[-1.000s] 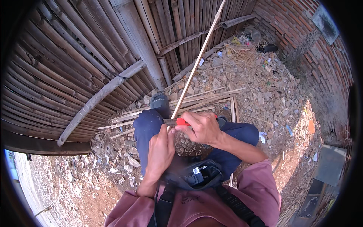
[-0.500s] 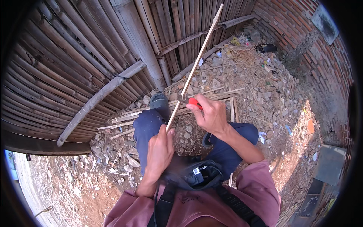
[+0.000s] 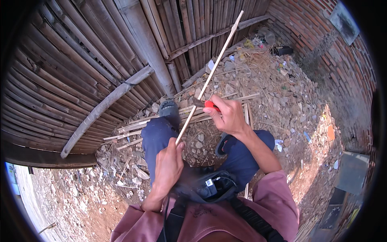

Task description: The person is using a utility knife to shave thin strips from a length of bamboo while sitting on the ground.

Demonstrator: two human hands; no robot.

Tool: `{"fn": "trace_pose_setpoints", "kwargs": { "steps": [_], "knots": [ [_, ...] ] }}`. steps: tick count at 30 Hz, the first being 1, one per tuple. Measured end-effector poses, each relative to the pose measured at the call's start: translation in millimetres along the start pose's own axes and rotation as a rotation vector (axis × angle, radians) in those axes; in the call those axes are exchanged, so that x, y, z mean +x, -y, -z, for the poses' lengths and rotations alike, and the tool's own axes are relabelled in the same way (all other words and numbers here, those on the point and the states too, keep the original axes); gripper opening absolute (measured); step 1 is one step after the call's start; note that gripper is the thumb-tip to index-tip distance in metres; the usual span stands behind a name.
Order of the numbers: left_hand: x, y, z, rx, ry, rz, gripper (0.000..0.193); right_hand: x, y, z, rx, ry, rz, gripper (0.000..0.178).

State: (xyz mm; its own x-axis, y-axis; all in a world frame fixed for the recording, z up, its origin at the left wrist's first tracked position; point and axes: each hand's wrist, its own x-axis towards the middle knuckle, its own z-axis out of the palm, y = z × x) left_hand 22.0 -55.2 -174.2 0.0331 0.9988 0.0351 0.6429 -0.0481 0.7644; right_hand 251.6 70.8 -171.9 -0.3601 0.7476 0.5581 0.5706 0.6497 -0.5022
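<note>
My left hand (image 3: 168, 163) is closed around the lower end of a long pale bamboo strip (image 3: 211, 76), which slants up and away to the right. The strip has a thicker knot near its far tip. In my right hand (image 3: 229, 115) is a small knife (image 3: 210, 105) with a red handle, gripped between thumb and fingers. Its short dark blade lies against the strip around the middle of its length. A thin curled shaving stands up from the strip beside the blade.
Several cut strips (image 3: 135, 127) lie on the stony ground past my knees. A bamboo wall (image 3: 92, 48) with a thick post (image 3: 145, 44) rises at the left and front. A brick wall (image 3: 306, 32) stands at the right. An open black bag (image 3: 213, 187) hangs at my waist.
The strip's far tip has swung a little right and lower. The knife has shifted slightly right with the strip, and the curled shaving by the blade looks larger.
</note>
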Motion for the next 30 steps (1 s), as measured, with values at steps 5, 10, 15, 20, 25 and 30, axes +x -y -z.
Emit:
{"fn": "trace_pose_setpoints", "kwargs": {
  "steps": [5,10,15,20,25,30],
  "knots": [
    [-1,-1,0,0.031,0.005,0.033,0.018,0,-2,0,-0.015,-0.010,0.010,0.033],
    [-2,-1,1,0.036,-0.014,0.037,0.018,3,-5,-1,-0.053,-0.061,-0.012,0.034],
    [-13,9,2,0.041,-0.001,0.053,0.018,21,-26,15,-0.126,-0.145,-0.056,0.035],
    [-28,17,8,0.081,0.037,0.053,0.018,43,-51,33,-0.137,-0.206,-0.185,0.039],
    [-52,31,17,0.092,0.081,0.071,0.018,77,-133,67,-0.181,-0.359,-0.320,0.049],
    [-48,36,29,0.025,0.028,0.180,0.021,73,-215,103,0.222,-0.090,-0.839,0.058]
  ]
}}
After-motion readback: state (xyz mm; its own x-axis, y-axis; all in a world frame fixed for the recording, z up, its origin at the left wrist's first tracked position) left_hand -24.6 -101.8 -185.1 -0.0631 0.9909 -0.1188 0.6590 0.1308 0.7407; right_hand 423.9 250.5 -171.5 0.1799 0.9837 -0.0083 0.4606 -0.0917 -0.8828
